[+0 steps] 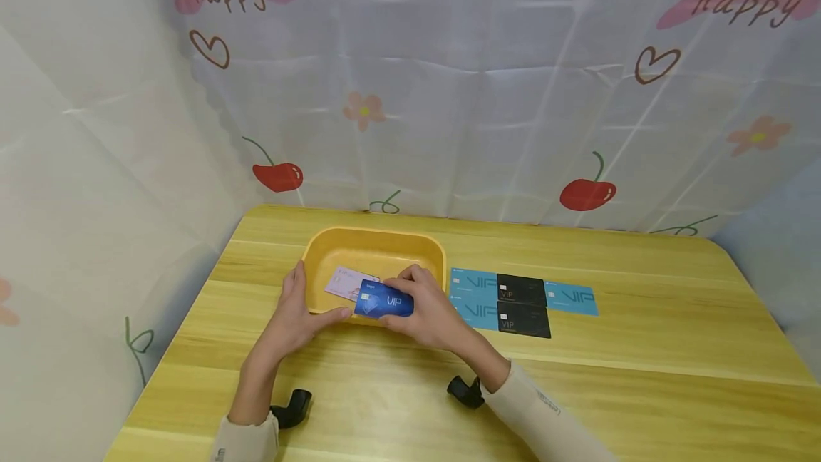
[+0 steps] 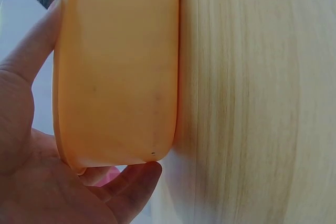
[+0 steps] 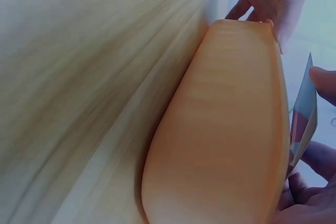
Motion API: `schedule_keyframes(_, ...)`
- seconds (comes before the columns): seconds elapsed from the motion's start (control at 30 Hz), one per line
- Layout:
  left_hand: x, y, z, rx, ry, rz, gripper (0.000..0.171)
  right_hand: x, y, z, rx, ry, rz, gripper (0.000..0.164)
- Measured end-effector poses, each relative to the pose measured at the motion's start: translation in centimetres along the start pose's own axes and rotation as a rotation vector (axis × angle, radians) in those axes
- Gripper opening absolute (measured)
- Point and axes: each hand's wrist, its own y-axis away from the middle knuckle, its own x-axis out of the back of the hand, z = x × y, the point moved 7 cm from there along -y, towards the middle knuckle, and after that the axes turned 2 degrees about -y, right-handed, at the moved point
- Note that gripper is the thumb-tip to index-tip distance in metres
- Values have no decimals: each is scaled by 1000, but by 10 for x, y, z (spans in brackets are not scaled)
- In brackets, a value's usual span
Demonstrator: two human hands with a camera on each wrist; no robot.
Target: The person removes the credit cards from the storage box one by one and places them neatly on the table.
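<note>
A yellow plastic tub [image 1: 375,235] stands on the wooden table, and my left hand [image 1: 290,321] grips its left end, thumb along the near rim and fingertips on the side wall. Over the near rim, my right hand [image 1: 428,311] pinches a blue VIP card [image 1: 372,298] between thumb and fingers. In the right wrist view this card [image 3: 304,111] tilts beside the tub's rim, and its corner shows at the top left of the left wrist view. Inside the tub lies a pale pink VIP card [image 1: 340,284], partly covered by the blue one.
Right of the tub, light blue VIP cards [image 1: 474,314] and black VIP cards [image 1: 524,321] lie edge to edge on the table [image 1: 641,348]. A printed curtain [image 1: 474,127] hangs behind the table's far edge. Black wrist mounts [image 1: 293,408] stick out below both hands.
</note>
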Motion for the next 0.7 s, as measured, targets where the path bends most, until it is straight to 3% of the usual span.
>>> schedule_keyframes(0.27, 0, 0, 0, 1, -2, 6, 131, 8, 22, 12, -44, -38, 4, 52)
schedule_keyframes(0.7, 1, 0, -1, 7, 6, 1, 131, 27, 43, 19, -45, -90, 37, 53)
